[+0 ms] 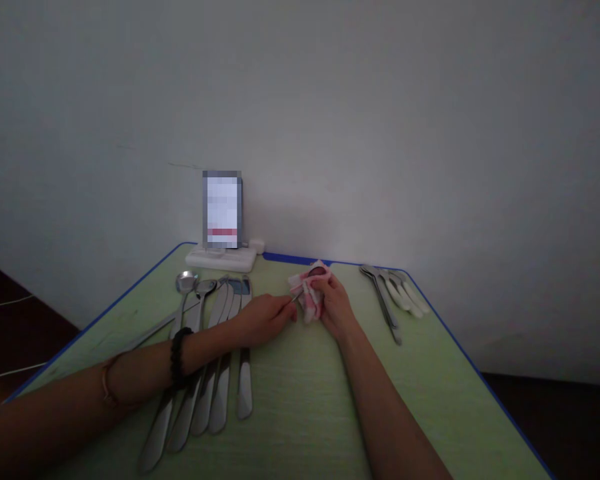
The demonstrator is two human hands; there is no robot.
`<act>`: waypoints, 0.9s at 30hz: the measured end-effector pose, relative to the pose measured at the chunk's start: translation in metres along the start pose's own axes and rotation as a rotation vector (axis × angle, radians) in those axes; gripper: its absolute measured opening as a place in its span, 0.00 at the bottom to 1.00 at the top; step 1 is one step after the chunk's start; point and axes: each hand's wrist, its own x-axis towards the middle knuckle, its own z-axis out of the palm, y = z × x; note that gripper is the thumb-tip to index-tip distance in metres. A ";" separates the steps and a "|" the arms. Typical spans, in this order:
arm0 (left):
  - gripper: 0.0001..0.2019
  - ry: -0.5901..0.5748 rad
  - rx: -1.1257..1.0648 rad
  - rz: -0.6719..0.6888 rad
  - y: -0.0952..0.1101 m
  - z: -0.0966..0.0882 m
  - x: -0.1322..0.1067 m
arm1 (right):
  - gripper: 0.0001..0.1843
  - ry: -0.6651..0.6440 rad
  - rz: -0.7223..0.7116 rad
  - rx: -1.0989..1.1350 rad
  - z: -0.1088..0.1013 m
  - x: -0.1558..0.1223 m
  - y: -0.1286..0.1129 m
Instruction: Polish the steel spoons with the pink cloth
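Left hand [266,318] is pinching a thin metal utensil [297,297] just left of the pink-and-white cloth [311,309], and the utensil's long axis is slanting away and rightward into the folds, which are hiding too much to tell the type, tbh. Right hand [337,304] is gripping the cloth from its right side, so that one's sitting nearer the covered end.

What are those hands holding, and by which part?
Left hand: a metal utensil, by its thin handle. Right hand: a cloth, by its right side, around the utensil's far end.
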 end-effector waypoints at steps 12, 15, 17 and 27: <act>0.14 0.038 -0.109 -0.001 0.002 0.000 -0.003 | 0.12 0.087 -0.068 -0.021 -0.004 0.005 0.009; 0.19 0.083 -0.284 0.019 0.001 0.002 -0.004 | 0.14 0.065 -0.076 -0.070 -0.006 0.006 0.012; 0.22 0.113 -0.405 0.059 0.002 0.002 -0.004 | 0.15 0.039 -0.087 -0.111 -0.007 0.006 0.013; 0.30 0.127 -0.386 0.087 0.004 0.001 -0.004 | 0.14 0.000 -0.119 -0.181 -0.006 0.007 0.016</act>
